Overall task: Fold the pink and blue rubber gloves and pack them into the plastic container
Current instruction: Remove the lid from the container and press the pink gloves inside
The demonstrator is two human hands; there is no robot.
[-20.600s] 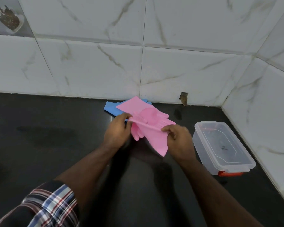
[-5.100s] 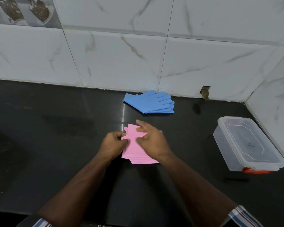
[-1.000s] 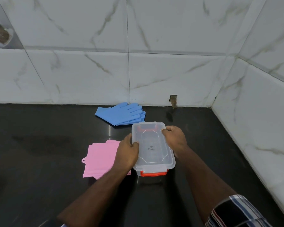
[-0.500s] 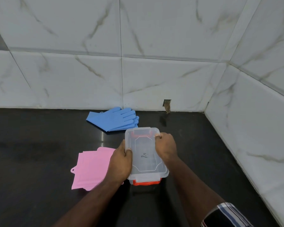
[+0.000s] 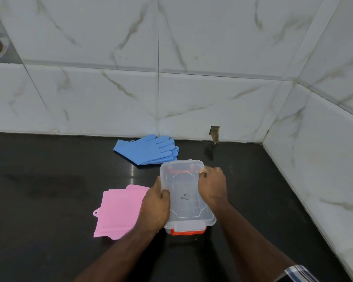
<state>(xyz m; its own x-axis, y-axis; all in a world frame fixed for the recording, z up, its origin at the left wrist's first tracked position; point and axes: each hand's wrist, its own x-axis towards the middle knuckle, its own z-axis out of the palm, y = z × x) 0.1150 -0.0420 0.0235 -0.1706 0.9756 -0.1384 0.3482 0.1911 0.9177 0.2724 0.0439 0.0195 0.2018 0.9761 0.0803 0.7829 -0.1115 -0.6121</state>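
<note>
Head view. Container (image 5: 186,197), lid on: sitting on the desk (image 5: 49,200) at centre. Left hand (image 5: 155,206) and right hand (image 5: 212,188) are clamping its long sides, thumbs over the lid rim, likely steadying it for opening. Pink gloves (image 5: 118,210), folded: lying at 9 o'clock, partly under the left hand. Blue gloves (image 5: 147,149), unfolded: waiting at 11 o'clock by the wall.

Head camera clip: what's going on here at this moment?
A person grips a lidded plastic container on the black counter, left hand and right hand on its long sides. The folded pink gloves lie beside it, the blue gloves unfolded by the wall. Nothing is packed yet.
</note>
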